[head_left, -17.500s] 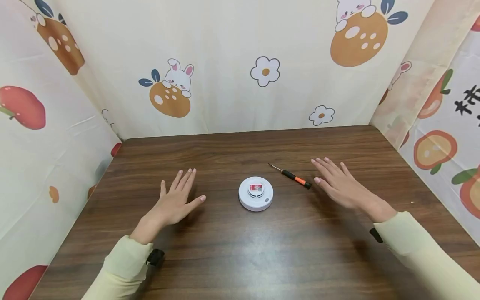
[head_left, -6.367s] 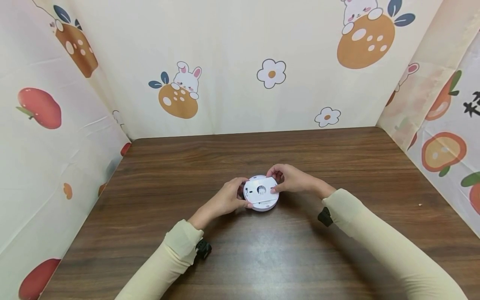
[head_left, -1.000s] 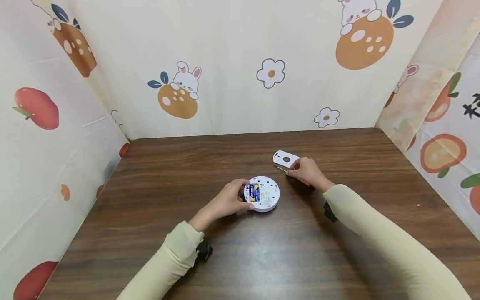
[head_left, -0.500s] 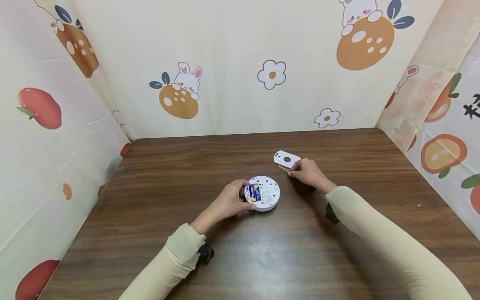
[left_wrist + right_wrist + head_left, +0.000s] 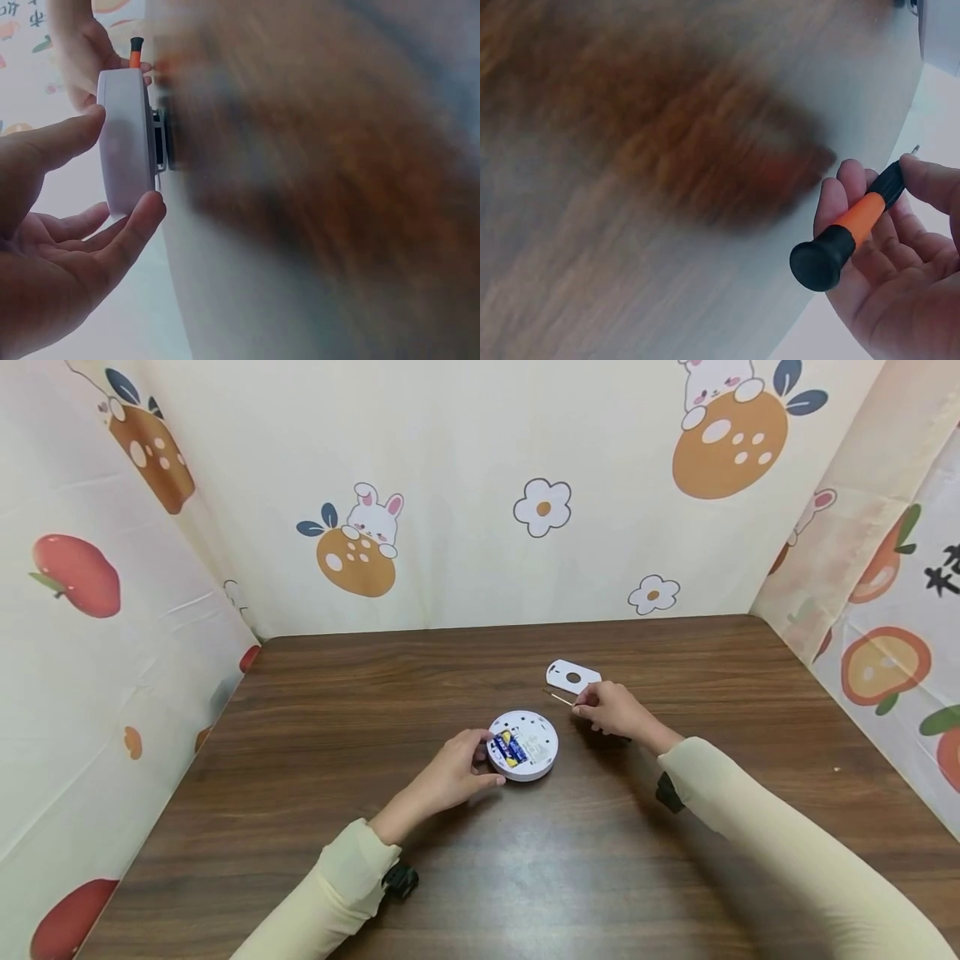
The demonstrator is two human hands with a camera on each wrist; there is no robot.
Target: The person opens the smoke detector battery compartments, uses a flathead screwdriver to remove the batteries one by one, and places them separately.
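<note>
Round white plastic detector housing lies back-up on the dark brown wooden table, its battery bay uncovered so that two blue-and-yellow batteries show side by side in the half nearer the left hand. That hand cups the housing's left edge: in the left wrist view the thumb and a fingertip bear on the white rim from opposite sides, with the other fingers loosely curved beneath. Just right of the housing, and slightly farther from the person, the right hand pinches a small screwdriver with a black-and-orange handle; fingers and thumb curl round the handle, the black butt end sticks out past the palm, and the thin metal shaft juts from the fingertips toward the left hand's side. Directly beyond the right hand's fingertips, close to the shaft tip, a flat white plastic cover plate with a round hole lies on the table. Cream sleeves cover both forearms, and printed cartoon curtains enclose the table on three sides.
</note>
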